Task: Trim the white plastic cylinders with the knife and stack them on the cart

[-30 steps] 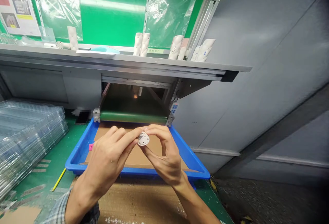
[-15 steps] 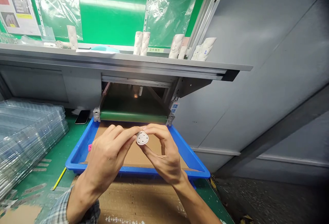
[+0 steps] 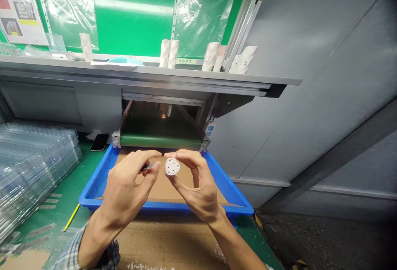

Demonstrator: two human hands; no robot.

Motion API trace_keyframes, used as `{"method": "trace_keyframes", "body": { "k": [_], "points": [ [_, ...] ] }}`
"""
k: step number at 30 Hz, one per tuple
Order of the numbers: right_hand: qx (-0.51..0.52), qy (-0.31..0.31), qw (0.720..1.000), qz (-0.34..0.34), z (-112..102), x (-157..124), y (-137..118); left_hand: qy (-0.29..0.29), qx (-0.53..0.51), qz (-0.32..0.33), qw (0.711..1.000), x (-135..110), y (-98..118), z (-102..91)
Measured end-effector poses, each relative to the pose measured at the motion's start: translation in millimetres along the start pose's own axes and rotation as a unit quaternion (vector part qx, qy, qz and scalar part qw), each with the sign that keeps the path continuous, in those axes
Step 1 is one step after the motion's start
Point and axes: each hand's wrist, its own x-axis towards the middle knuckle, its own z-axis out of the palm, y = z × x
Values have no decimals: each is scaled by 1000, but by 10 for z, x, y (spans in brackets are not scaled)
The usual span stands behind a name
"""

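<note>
Grey wall panels (image 3: 310, 75) stand beyond the right edge of our green bench (image 3: 65, 187), and the conveyor (image 3: 161, 123) ends above the far edge of a blue tray (image 3: 161, 206). That tray spreads towards the bench's right edge, lined with cardboard (image 3: 163, 189). Over its middle we have both hands raised: the left hand (image 3: 125, 183) with a gap between thumb and index fingertips, the right hand (image 3: 198, 187) curved in a narrow grip around a round white part (image 3: 172, 166), its holed end facing us. Deep within the left grip sits a small dark thing (image 3: 148, 166), mostly hidden, so we cannot tell what it is. Since the white part appears held by fingertips alone, a sideways push could roll it loose; we judge it would drop onto the cardboard, or over the tray's near edge if knocked towards us. Should the dark thing be hard, a careless touch could mark the white face, and a slack left thumb could let it slide out.
</note>
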Motion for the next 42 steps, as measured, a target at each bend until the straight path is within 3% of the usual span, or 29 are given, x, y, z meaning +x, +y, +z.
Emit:
{"method": "trace_keyframes", "body": {
  "k": [7,9,11,13,17,21,24,26,28,30,32,35,37,42],
  "points": [
    [2,4,1000,-2,28,-61,23,-63,-5,33,997,-45,18,36],
    [9,-5,1000,25,29,-51,31,-42,16,53,998,-50,-3,33],
    [48,-10,994,93,20,-20,41,-5,37,76,996,-44,-15,29],
    [140,-31,970,195,3,26,49,16,59,96,994,-32,-14,33],
    [328,-90,873,349,-27,112,30,-22,65,135,988,-23,8,74],
    [379,-39,844,376,-56,155,13,-68,86,138,984,-30,-4,68],
    [394,-37,837,378,-84,162,45,-49,85,144,985,-32,-36,19],
    [392,-37,843,367,-91,158,75,5,87,132,987,-32,-54,-13],
    [353,-27,872,337,-80,146,98,50,106,82,990,-30,-62,-33],
    [279,-12,914,294,-56,127,109,40,118,20,992,-21,-56,-45],
    [197,1,949,246,-31,104,110,-8,103,-10,995,-6,-41,-53],
    [104,-3,977,188,-14,69,104,-80,68,-6,994,19,-25,-59],
    [75,-20,982,170,-18,50,97,-95,59,6,994,30,-30,-57],
    [10,-15,994,110,-33,48,64,-21,115,60,991,32,-48,-37]
  ]
}}
